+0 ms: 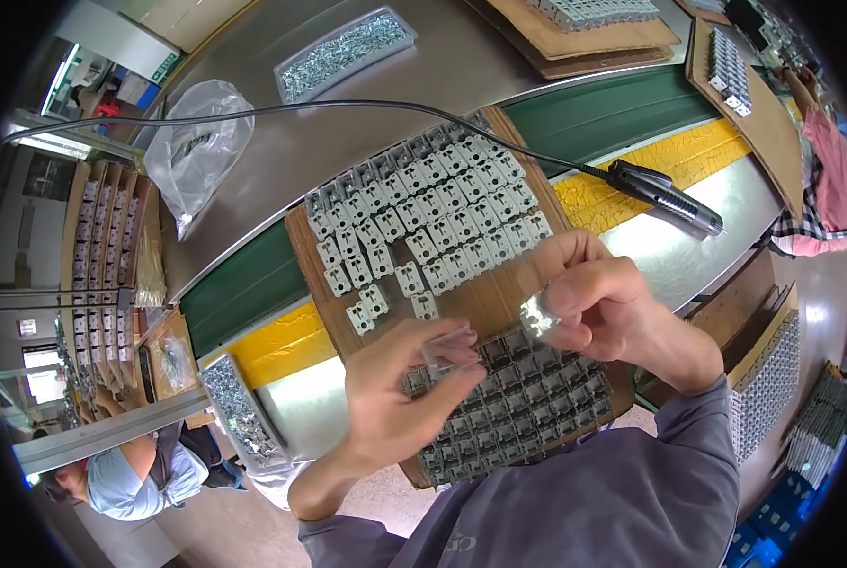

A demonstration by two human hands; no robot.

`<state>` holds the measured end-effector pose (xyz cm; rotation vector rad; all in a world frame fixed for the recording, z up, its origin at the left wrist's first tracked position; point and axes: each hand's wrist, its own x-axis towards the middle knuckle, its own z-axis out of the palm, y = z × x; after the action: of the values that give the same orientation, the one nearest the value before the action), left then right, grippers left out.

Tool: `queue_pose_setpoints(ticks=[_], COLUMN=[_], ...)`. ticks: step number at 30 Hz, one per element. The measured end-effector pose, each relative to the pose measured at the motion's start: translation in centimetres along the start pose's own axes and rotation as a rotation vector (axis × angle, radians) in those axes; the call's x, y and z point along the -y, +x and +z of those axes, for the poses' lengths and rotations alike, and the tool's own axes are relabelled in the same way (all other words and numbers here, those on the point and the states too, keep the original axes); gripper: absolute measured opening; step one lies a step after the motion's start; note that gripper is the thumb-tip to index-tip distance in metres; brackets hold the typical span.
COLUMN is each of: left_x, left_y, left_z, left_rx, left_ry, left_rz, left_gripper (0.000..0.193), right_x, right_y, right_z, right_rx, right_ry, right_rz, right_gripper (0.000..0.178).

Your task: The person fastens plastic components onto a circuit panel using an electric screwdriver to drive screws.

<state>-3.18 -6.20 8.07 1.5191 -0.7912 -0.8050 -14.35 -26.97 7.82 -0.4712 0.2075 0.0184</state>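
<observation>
My left hand (406, 390) pinches a small clear-grey plastic part (450, 346) between thumb and fingers. My right hand (601, 305) holds a small shiny metal piece (538, 314) at its fingertips, close to the left hand's part. Both hands hover over a brown board (488, 301). Its far half carries rows of white socket parts (423, 216); its near half carries rows of grey parts (527, 398), partly hidden by my hands.
An electric screwdriver (668, 197) on a black cable lies right of the board on the steel bench. Trays of metal screws (346, 49) (238, 413) sit at the back and near left. A plastic bag (198, 142) lies far left. Another person (130, 478) sits lower left.
</observation>
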Motion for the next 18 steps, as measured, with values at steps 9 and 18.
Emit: queue_pose_setpoints(ticks=[9,18], left_x=[0.5,1.3], left_y=[0.1,0.2], left_z=[0.2,0.2], left_rx=[-0.03,-0.028], left_ry=[0.249,0.146], left_rz=[0.313,0.23], left_gripper=[0.034,0.034], right_x=[-1.2,-2.2], right_y=[0.2,0.4], right_z=[-0.3,-0.4], right_rx=[-0.01,-0.056], right_ry=[0.112,-0.053], right_rz=[0.094,-0.035], right_gripper=[0.021,0.02])
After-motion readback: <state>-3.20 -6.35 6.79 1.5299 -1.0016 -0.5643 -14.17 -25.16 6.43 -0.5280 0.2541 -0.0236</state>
